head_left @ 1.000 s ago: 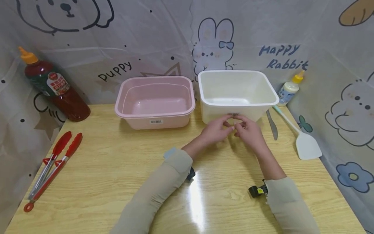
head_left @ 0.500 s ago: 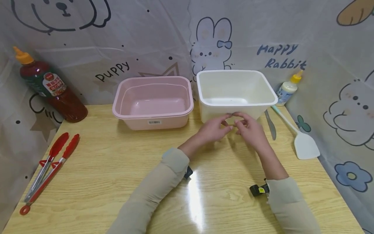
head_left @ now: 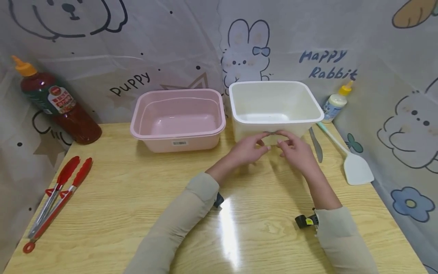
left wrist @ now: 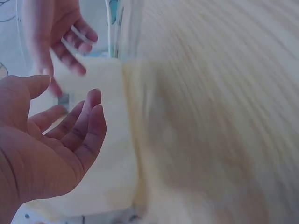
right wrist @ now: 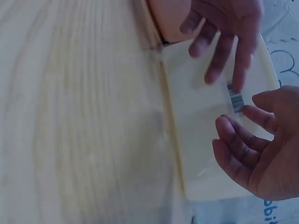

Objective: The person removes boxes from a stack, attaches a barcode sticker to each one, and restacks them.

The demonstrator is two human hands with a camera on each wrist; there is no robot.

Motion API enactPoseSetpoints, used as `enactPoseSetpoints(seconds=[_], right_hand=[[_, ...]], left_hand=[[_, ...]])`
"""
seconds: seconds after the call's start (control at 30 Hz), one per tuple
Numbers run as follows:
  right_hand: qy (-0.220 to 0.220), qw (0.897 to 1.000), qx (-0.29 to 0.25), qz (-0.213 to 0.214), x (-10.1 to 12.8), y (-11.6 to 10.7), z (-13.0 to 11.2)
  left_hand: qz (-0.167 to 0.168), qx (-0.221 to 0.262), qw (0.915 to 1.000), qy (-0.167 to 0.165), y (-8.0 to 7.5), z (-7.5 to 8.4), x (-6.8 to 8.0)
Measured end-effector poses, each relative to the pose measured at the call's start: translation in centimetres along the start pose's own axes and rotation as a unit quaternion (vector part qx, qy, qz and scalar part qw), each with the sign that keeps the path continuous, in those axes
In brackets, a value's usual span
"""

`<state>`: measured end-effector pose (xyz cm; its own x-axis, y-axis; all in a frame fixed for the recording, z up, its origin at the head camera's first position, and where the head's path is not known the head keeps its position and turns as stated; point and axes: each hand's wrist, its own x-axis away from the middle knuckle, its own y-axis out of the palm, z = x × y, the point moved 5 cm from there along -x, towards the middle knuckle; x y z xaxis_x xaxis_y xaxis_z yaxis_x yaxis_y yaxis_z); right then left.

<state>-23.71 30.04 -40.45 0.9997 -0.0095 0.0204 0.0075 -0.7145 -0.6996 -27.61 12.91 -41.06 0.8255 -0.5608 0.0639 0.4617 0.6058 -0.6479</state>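
The white rectangular plastic tub (head_left: 275, 108) is sitting on the wooden table (head_left: 137, 198), right beside a pink plastic tub (head_left: 178, 118). Both hands are hovering at its front wall by the barcode sticker (right wrist: 236, 100), perhaps to pick at it. The left hand (head_left: 247, 151) and right hand (head_left: 297, 152) are holding nothing, fingers loosely spread.

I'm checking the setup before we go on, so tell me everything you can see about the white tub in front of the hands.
The white tub is a rectangular, open-topped plastic basin with rounded corners and a rolled rim. It looks empty and stands upright on the wooden table, at the back, right of the pink tub. A small barcode sticker sits on its near wall. The left hand and right hand hover at that wall with relaxed fingers; whether they touch it is unclear. A knife lies beside it.
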Motion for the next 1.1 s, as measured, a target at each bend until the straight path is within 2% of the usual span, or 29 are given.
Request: enactPoseSetpoints(seconds=[0.13, 0.23, 0.37, 0.47, 0.6, 0.7, 0.83, 0.93, 1.1], right_hand=[[0.001, 1.000, 0.006, -0.007, 0.2, 0.4, 0.5], [-0.012, 1.000, -0.003, -0.018, 0.0, 0.8, 0.3], [-0.011, 1.000, -0.026, 0.001, 0.0, 0.4, -0.1], [0.003, 0.999, -0.035, 0.008, 0.2, -0.1, 0.6], [0.005, 1.000, -0.028, -0.012, 0.1, 0.6, 1.2], [-0.003, 0.999, -0.024, -0.022, 0.0, 0.9, 0.5], [-0.003, 1.000, -0.020, 0.000, 0.2, 0.2, 0.2], [0.004, 1.000, -0.011, 0.010, 0.5, -0.3, 0.8], [-0.015, 0.999, -0.012, -0.028, 0.1, 0.3, 0.9]], left_hand=[[-0.003, -0.001, 0.9999, -0.017, -0.2, -0.8, 0.3], [-0.005, -0.007, 1.0000, 0.001, 0.0, -0.7, 0.2], [-0.002, 0.026, 0.9996, 0.006, -0.3, -0.3, 0.4], [-0.001, 0.061, 0.9981, -0.004, -0.6, -0.8, 0.6], [-0.004, 0.062, 0.9980, -0.007, -0.4, -1.5, 0.7], [-0.010, 0.051, 0.9986, -0.004, -0.2, -1.0, 0.6], [-0.009, 0.077, 0.9970, 0.002, -0.3, -0.6, 0.4], [-0.005, 0.109, 0.9940, -0.008, -0.3, -1.0, 0.5], [-0.022, 0.114, 0.9930, -0.020, 0.4, -1.4, 0.3]])
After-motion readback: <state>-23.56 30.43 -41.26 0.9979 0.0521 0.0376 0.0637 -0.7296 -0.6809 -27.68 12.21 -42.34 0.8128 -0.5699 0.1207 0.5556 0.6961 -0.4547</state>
